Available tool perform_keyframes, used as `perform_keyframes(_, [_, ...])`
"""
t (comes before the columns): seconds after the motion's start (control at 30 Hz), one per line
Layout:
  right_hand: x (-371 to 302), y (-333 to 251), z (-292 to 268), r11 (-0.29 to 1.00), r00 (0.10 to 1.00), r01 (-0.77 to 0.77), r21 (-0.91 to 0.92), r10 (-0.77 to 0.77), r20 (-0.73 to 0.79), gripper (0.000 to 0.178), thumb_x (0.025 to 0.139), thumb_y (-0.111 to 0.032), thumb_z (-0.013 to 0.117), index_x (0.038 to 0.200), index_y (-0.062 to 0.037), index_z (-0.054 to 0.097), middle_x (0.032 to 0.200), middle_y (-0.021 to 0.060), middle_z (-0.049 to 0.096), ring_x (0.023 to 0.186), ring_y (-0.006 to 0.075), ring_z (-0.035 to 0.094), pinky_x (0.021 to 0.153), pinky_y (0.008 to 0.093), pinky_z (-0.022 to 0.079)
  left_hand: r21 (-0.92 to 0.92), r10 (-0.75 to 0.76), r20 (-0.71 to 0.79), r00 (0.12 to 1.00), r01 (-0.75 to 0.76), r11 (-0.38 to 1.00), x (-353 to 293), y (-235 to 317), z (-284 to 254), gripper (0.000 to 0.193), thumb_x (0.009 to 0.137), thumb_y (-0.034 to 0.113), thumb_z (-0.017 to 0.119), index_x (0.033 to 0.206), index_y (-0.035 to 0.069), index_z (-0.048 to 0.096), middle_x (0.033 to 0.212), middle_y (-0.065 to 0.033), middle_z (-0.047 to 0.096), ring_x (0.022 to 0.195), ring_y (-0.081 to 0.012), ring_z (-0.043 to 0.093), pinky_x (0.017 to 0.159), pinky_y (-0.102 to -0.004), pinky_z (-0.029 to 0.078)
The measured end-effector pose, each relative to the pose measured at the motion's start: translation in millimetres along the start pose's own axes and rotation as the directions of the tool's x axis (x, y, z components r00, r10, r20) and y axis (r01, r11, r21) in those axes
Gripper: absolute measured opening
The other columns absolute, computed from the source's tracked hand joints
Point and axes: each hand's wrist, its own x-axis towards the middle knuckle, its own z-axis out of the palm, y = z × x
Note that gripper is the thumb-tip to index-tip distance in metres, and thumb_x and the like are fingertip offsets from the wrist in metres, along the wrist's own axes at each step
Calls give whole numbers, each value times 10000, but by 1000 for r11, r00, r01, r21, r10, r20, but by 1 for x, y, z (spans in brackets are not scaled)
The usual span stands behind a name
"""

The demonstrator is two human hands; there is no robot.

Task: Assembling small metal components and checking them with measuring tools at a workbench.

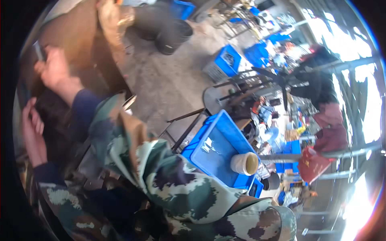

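Note:
My right hand (58, 70) reaches to the far left, past a brown surface. Its fingers are closed on a small grey metal-looking piece (38, 50), blurred, its exact kind unclear. Below it, near the left rim of the picture, is my left hand (33, 132), with fingers loosely bent and apart and nothing visible in them. A dark area lies between the two hands. The brown surface (68, 34) looks like a board or panel of a work table, and its edge runs down beside my right sleeve.
A blue plastic tray (217, 140) stands right of my arm, with a whitish tub (244, 164) in it. Dark buckets (173, 38) stand on the concrete floor (161, 80). Farther off are a blue crate (227, 60), a black fan (283, 82) and hanging red cloth (329, 128).

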Motion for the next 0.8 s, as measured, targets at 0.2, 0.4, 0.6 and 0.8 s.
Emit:
perform_keyframes(0.2, [1,13,5,992,991,-79,-94,69,-112,292,717,30,619,1008,46,641,913,312,643,933,472,627,815,504,514,86,72,-107,992,-63,994,15,-43,-30,320,996,305,541,1215,95,644,656,92,316,504,-17,251,460,-198,211])
perform_keyframes(0.4, [0,16,7,994,988,-14,-105,-2,-156,317,726,107,518,1005,32,648,925,313,641,961,493,608,831,515,509,110,77,-93,993,-67,992,47,-57,-53,315,1038,252,469,1244,70,623,667,80,330,508,-21,267,464,-194,232])
perform_keyframes(0.6, [9,21,3,988,996,-66,-136,58,-63,344,723,125,495,1018,31,645,917,316,635,958,495,607,814,509,512,110,60,-113,992,-48,993,14,-37,-4,314,1046,210,442,1247,68,638,703,79,369,530,-20,292,476,-193,250])
perform_keyframes(0.8, [1,0,-14,971,987,-138,-194,152,56,337,737,107,534,1049,39,643,890,312,632,945,481,622,806,492,516,235,81,-139,987,-46,971,48,-59,-45,314,1032,222,465,1222,93,678,751,75,424,549,-12,302,485,-191,244])
